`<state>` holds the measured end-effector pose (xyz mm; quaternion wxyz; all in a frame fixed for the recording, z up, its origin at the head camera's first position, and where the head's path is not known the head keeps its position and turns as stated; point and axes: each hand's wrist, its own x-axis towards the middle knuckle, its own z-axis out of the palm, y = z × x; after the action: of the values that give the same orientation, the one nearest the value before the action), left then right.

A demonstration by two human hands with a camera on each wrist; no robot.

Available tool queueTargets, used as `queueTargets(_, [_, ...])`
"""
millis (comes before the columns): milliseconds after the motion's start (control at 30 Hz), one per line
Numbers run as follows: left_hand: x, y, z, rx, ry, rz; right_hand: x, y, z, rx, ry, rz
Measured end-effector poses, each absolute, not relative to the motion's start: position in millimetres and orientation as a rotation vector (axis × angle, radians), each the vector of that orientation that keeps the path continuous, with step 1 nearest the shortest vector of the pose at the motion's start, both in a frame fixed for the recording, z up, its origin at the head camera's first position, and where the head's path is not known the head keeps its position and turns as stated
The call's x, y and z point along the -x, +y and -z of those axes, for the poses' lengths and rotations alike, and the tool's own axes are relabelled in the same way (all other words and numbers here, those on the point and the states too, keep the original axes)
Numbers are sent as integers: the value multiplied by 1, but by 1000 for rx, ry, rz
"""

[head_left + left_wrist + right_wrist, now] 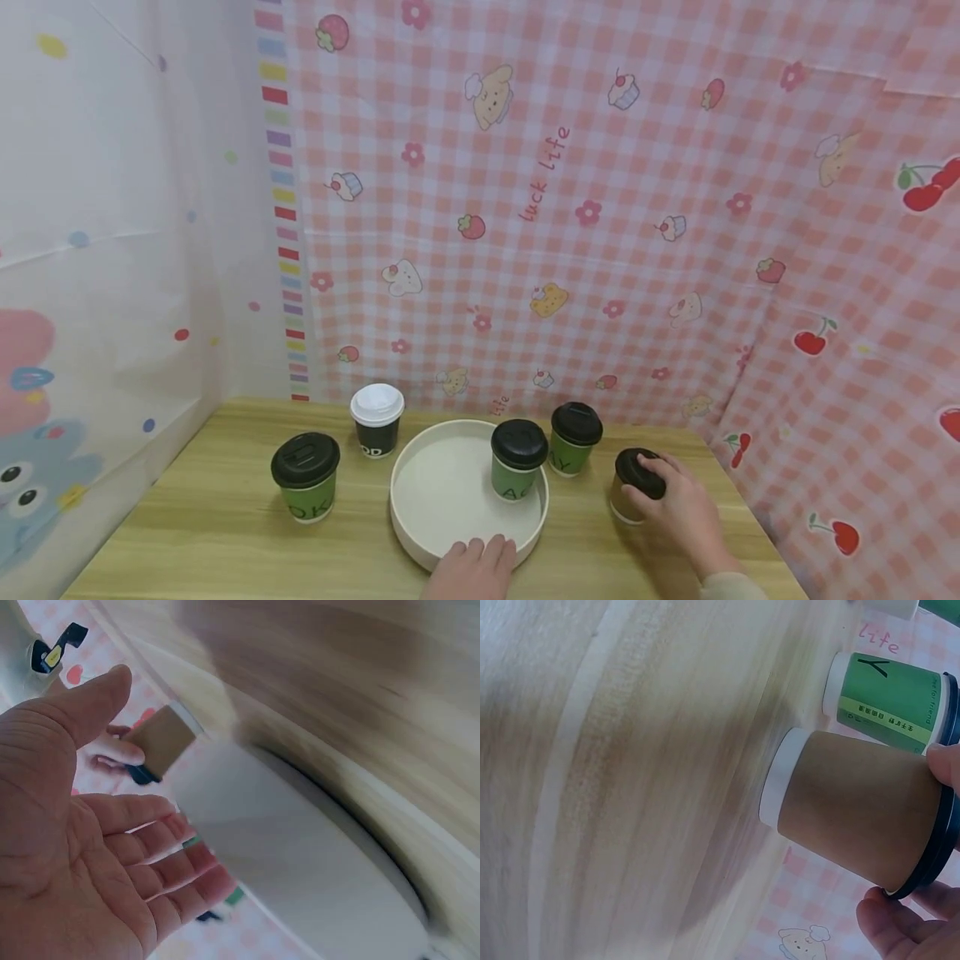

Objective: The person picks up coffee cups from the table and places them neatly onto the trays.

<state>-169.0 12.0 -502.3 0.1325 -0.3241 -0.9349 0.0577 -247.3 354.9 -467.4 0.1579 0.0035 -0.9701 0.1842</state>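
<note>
My right hand grips a brown paper coffee cup by its black lid, thumb on one side and fingers on the other. The cup is upright at the right of the table. My left hand rests its fingertips at the near rim of a round cream tray; in the left wrist view its thumb stands away from the tray. Inside the tray, at its right, stands a green paper cup with a black lid. Another green cup with a black lid stands behind the tray's right edge, near the brown one.
Left of the tray stand a green cup with a black lid and, farther back, a black cup with a white lid. The wooden table ends at a pink checked cloth behind and a white printed cloth at left.
</note>
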Motion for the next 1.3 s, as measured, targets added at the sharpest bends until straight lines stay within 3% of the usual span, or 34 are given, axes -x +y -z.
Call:
queueTargets(267, [170, -66, 499, 1038, -2820, 16, 246, 355, 475, -67, -2662, -545])
queueTargets(433, [176, -89, 501, 1109, -2871, 129, 237, 350, 472, -138, -2543, -561])
queueTargets(633, [179, -98, 506, 1166, -2852, 298, 212, 323, 458, -234, -2446, -625])
queueTargets(900, [178, -99, 518, 1196, -2529, 180, 187, 274, 446, -379, -2314, -706])
queueTargets(1300, [177, -95, 522, 1186, -2408, 54, 192, 217, 450, -592, -2302, -647])
